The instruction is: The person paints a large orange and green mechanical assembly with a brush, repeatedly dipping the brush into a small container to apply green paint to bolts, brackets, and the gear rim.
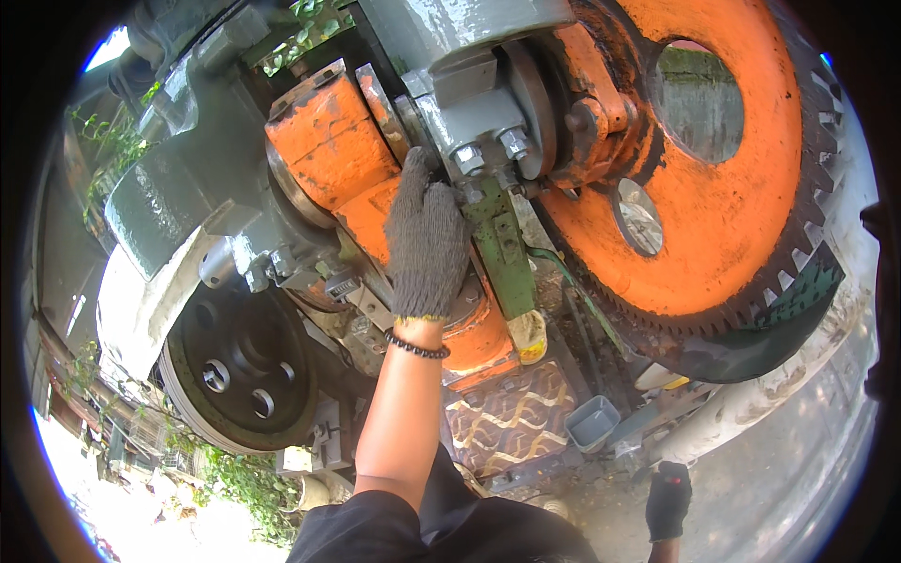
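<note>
My left hand, in a grey knit work glove with a beaded bracelet at the wrist, reaches up into a large machine. Its outstretched fingers lie against the gap between an orange-painted metal block and a grey bolted bracket. I see no object in that hand. Beneath the bracket is a green metal bar, just right of the glove. Down at the lower right, my right hand is closed in a dark glove, away from the machine. A small red spot shows at its top; what it holds is unclear.
A big orange toothed wheel fills the right side. On the left hangs a dark pulley wheel. Below are a patterned plate, a small grey tub and a yellowish cup-like container. Concrete ground lies at right.
</note>
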The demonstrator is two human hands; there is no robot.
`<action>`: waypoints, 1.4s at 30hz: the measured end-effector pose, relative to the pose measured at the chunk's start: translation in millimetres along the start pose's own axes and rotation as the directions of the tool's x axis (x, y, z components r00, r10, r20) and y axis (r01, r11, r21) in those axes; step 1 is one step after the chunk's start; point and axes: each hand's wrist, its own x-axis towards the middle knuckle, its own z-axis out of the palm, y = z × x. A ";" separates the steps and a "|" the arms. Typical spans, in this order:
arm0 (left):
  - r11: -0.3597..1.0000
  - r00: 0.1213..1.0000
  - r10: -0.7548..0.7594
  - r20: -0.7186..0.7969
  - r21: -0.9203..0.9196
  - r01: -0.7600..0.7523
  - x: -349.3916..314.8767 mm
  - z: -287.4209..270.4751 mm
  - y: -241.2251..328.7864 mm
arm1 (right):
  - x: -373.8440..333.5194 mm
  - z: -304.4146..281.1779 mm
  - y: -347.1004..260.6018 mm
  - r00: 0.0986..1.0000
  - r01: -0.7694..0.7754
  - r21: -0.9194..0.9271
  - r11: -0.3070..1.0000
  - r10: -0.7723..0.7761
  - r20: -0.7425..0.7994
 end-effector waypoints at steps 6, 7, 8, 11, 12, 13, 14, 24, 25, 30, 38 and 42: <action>0.664 0.927 0.342 0.157 0.658 -0.356 -27.8 -40.0 10.8 | -14.3 5.0 2.0 0.995 -0.097 0.016 0.995 0.096 0.032; 0.600 0.935 0.256 0.244 0.718 -0.352 -28.7 -46.5 20.9 | -15.9 8.0 2.6 0.993 -0.108 0.034 0.994 0.106 0.051; 0.544 0.932 0.164 0.323 0.758 -0.359 -27.8 -47.2 26.9 | -15.8 9.1 4.5 0.991 -0.123 0.042 0.992 0.121 0.056; 0.446 0.868 0.100 0.487 0.758 -0.477 -10.7 -44.5 38.9 | -11.9 11.6 9.8 0.998 -0.001 0.023 1.000 0.000 0.067; 0.430 0.856 0.138 0.499 0.748 -0.506 -6.4 -44.8 40.7 | -10.3 13.1 7.6 0.996 0.001 0.023 1.000 -0.003 0.087; 0.422 0.839 0.182 0.513 0.730 -0.538 -1.7 -41.5 39.9 | -5.7 13.0 0.7 0.995 0.000 0.015 1.000 -0.001 0.099; 0.408 0.821 0.222 0.527 0.714 -0.569 2.8 -39.1 40.2 | -2.0 14.2 -6.0 0.993 -0.002 0.011 1.000 0.001 0.114; 0.001 0.794 0.083 0.602 0.797 -0.605 46.7 -16.6 42.6 | -12.0 38.2 -11.3 0.993 0.023 0.016 1.000 -0.024 0.115; 0.011 0.787 0.023 0.617 0.787 -0.617 47.0 -15.2 47.0 | -15.0 38.3 -12.7 0.992 0.012 0.010 1.000 -0.014 0.123; 0.150 0.805 0.043 0.591 0.793 -0.590 37.1 -10.1 25.1 | -27.7 44.7 -4.2 0.992 -0.046 -0.019 0.999 0.048 0.119; 0.437 0.902 -0.036 0.431 0.818 -0.374 21.6 -5.8 1.3 | -17.8 43.5 -0.5 0.992 -0.070 0.015 0.997 0.069 0.103; 0.557 0.933 -0.077 0.351 0.791 -0.252 18.2 -7.1 -8.6 | -6.2 45.1 -4.8 0.993 -0.059 0.034 0.998 0.056 0.101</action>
